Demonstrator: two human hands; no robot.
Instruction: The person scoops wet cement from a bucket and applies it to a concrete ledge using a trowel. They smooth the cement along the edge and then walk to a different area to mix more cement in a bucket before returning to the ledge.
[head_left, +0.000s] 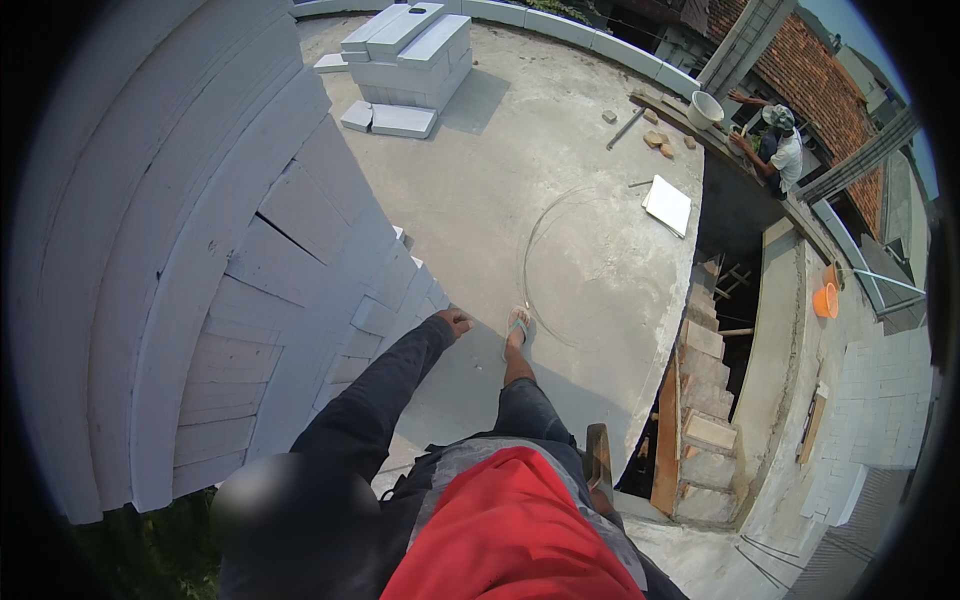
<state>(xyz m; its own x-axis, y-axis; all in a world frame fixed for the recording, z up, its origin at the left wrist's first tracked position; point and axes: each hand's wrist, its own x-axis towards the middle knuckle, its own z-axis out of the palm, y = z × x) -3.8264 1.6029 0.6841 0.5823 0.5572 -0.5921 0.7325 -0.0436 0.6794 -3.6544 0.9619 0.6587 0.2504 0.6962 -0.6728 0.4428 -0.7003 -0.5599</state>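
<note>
The concrete floor (470,215) bears a stack of white blocks (432,75), loose blocks (403,121) beside it, scattered brown brick pieces (653,139), a dark bar (625,129) near these, and a white panel (667,206) toward the right edge.

Sunlit concrete floor (450,200); stairs (708,400) right; tiled roof (818,80).

Room opens ahead over the concrete slab (450,190); stacked white blocks (240,345) bar the left.

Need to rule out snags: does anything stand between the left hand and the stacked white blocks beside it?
Nothing visible: the left hand appears close beside the stacked white blocks; whether they touch, I can't tell.
</note>
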